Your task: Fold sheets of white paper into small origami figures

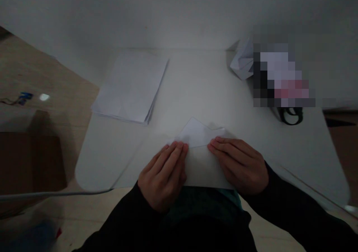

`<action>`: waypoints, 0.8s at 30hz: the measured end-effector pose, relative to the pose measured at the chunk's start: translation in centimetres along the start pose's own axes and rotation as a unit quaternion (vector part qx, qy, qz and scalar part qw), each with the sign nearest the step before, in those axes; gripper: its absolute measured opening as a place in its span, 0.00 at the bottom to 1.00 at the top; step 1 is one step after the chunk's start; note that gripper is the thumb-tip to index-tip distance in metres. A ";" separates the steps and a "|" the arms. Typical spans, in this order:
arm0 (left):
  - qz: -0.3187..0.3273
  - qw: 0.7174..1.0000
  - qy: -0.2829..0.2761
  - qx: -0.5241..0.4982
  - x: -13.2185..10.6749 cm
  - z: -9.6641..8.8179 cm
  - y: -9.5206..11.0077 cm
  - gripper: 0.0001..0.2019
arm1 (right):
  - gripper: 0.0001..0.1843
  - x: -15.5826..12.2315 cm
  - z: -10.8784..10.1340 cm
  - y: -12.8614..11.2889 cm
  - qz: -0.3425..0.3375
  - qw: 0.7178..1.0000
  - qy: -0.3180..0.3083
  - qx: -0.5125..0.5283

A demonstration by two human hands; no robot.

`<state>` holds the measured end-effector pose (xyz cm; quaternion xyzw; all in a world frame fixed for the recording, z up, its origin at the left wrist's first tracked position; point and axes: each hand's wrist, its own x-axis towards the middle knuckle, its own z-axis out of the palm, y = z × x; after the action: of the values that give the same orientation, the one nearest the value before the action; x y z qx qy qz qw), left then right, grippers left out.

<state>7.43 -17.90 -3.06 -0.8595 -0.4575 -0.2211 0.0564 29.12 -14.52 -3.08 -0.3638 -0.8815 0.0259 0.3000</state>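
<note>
A small piece of folded white paper [196,133] lies on the white table near its front edge, with a pointed peak at its upper left. My left hand [165,173] presses the paper's left end with its fingertips, the fingers held together. At the right end, the fingers of my right hand [242,164] are closed together on the paper, thumb tucked beneath and mostly hidden. Both hands rest close to the tabletop, and the fingers cover the two ends of the paper.
A stack of white paper sheets [131,87] lies at the back left of the table [195,84]. Folded paper [242,63] sits at the back right beside a blurred-out patch. Below that patch shows a black looped handle [291,116]. A grey cable [56,195] runs off leftward.
</note>
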 end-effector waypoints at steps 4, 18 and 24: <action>-0.004 0.999 0.002 0.033 -0.6 -1.2 -1.1 0.19 | 0.12 -0.4 -0.4 0.4 0.013 1.000 0.003 -0.012; -0.210 0.977 0.030 0.018 3.2 -0.3 -0.9 0.29 | 0.12 -1.0 -0.4 1.0 0.005 0.999 0.038 -0.039; -0.209 0.976 -0.040 -0.035 5.5 0.1 -0.1 0.35 | 0.11 -1.0 -0.4 1.0 -0.003 0.998 0.046 -0.046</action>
<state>10.08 -13.63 -0.76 -0.7541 -0.6211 -0.2096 -0.0392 30.51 -14.50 -3.56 -0.3750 -0.8681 -0.0326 0.3237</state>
